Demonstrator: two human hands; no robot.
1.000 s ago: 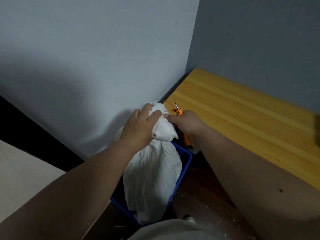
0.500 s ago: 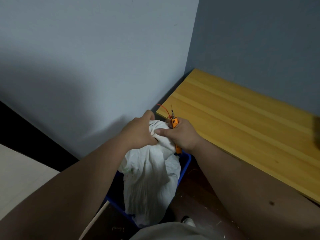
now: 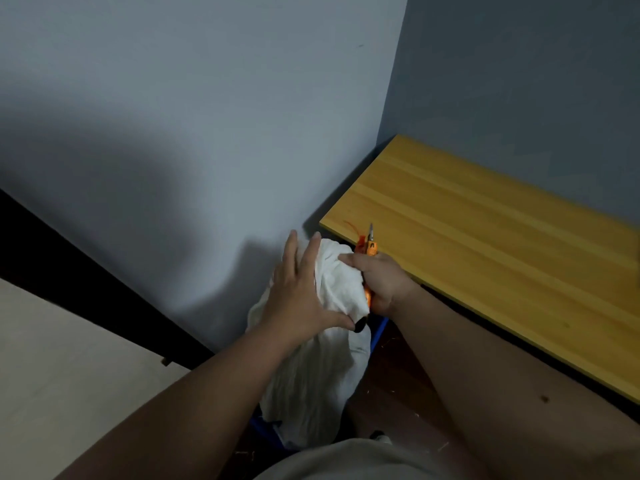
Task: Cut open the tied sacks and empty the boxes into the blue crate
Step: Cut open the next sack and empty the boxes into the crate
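Note:
A white cloth sack stands in the blue crate, which shows only as slivers of rim beside and below it. My left hand lies on the sack's top with fingers spread straight and the thumb against the cloth. My right hand grips the orange-handled cutters, blade tips pointing up, and pinches the sack's gathered top with thumb and finger. A thin orange tie sticks out by the cutters. The sack's contents are hidden.
A yellow wooden tabletop runs along the right, its corner just beyond my right hand. Blue-grey walls meet in the corner behind. A pale surface sits at lower left, dark floor with small scraps under the table edge.
My left hand has let go of the sack's top and now lies flat with fingers spread. The view has shifted slightly; my right hand keeps the cutters and the cloth.

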